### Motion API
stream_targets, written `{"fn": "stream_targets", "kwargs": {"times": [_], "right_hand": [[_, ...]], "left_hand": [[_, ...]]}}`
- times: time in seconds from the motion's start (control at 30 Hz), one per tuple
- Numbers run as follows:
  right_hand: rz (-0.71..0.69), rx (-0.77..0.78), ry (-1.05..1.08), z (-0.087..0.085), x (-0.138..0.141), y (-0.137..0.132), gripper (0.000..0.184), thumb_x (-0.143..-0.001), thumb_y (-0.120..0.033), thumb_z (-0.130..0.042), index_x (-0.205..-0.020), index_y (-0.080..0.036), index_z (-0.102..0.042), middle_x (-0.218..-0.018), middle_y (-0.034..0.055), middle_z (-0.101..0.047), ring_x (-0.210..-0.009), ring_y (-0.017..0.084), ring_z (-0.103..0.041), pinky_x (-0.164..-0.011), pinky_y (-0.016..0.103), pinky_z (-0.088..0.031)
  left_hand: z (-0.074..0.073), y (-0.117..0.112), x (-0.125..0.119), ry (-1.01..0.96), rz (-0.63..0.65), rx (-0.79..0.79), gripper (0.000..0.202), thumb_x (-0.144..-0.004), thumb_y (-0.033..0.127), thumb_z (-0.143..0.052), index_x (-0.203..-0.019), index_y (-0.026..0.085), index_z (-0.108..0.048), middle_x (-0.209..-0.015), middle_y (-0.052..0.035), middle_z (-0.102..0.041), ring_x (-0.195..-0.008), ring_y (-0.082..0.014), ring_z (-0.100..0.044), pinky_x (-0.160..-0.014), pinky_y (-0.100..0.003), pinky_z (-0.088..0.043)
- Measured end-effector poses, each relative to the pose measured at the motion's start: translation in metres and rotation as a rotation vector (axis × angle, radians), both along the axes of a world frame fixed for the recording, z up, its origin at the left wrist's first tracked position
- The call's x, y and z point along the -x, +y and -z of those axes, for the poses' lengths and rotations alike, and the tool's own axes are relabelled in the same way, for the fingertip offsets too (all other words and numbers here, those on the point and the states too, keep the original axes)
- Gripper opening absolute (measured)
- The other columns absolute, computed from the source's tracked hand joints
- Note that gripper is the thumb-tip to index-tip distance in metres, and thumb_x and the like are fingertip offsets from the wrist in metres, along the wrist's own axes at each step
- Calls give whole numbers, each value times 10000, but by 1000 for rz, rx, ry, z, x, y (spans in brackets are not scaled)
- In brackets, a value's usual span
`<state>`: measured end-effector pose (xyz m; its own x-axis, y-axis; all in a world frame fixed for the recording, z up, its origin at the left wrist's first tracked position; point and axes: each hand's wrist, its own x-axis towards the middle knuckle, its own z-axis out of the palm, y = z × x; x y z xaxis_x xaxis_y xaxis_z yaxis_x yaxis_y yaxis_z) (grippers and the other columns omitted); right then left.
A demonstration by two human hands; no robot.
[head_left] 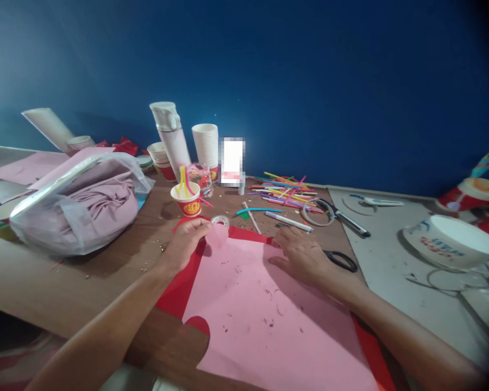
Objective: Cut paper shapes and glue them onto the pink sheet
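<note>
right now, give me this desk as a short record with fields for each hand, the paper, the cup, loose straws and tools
left hand: pinching a small pink cutout
right hand: fingers spread over the far edge of the paper
paper: pink sheet on red sheet, curved notch at near left
cup: upright, with yellow and pink straws inside
loose straws: piled near the blue wall
tools: pen, cutter

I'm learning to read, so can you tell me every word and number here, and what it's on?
Nothing can be read for sure.
Paper cup with straws: a yellow design on its red band, too small to read.
White round thing on the right: red and blue marks, too blurred to read.
Bright screen: blocked out by big squares, unreadable.
Pink sheet: dark marks, no letters I can make out.
</note>
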<state>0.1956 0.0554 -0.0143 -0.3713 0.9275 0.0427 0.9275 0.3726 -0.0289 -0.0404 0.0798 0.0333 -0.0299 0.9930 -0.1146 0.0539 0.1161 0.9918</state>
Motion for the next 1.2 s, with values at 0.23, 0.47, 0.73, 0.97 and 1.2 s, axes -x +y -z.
{"fn": "stream_targets", "kwargs": {"times": [0.23, 0.47, 0.73, 0.97, 1.2], "right_hand": [[37, 100, -1, -4, -5, -1, 166, -824, -299, -494, -806, -196, -623, -852, 65, -635, -816, 210, -568, -672, 288, -392], [69, 53, 11, -2, -3, 1, 322, -789, -371, -533, -1034, -174, -603, -1005, 115, -604, -985, 281, -513, -862, 402, -331], [69, 119, 134, 1, -8, 10, 228, -722, -386, -605, -892, -236, -621, -903, 40, -650, -890, 230, -557, -790, 342, -328], [23, 63, 130, 5, -4, 9, 73, -778, -256, -570, -734, -197, -574, -770, 19, -642, -772, 191, -549, -673, 289, -272], [-40, 10, 107, 11, -2, 11, 89, -832, -180, -499, -846, -184, -587, -828, 47, -649, -808, 199, -558, -723, 317, -242]], "left_hand": [[28, 7, 10, 136, 181, -24, 188, -717, 308, -553, -610, 170, -623, -538, -4, -596, -507, -127, -502, -492, -214, -379], [40, 10, 16, 175, 291, 44, 212, -738, 351, -539, -670, 153, -574, -622, 15, -564, -602, -118, -514, -596, -225, -396], [43, 11, 17, 356, 364, 4, 235, -744, 362, -506, -665, 148, -563, -589, 28, -511, -559, -107, -469, -545, -222, -371], [41, 12, 20, 515, 450, -24, 226, -731, 332, -493, -637, 134, -545, -562, 25, -461, -537, -104, -424, -504, -222, -334], [44, 8, 23, 648, 625, -26, 234, -738, 289, -460, -550, 160, -406, -525, 47, -333, -502, -80, -323, -459, -214, -248]]}}
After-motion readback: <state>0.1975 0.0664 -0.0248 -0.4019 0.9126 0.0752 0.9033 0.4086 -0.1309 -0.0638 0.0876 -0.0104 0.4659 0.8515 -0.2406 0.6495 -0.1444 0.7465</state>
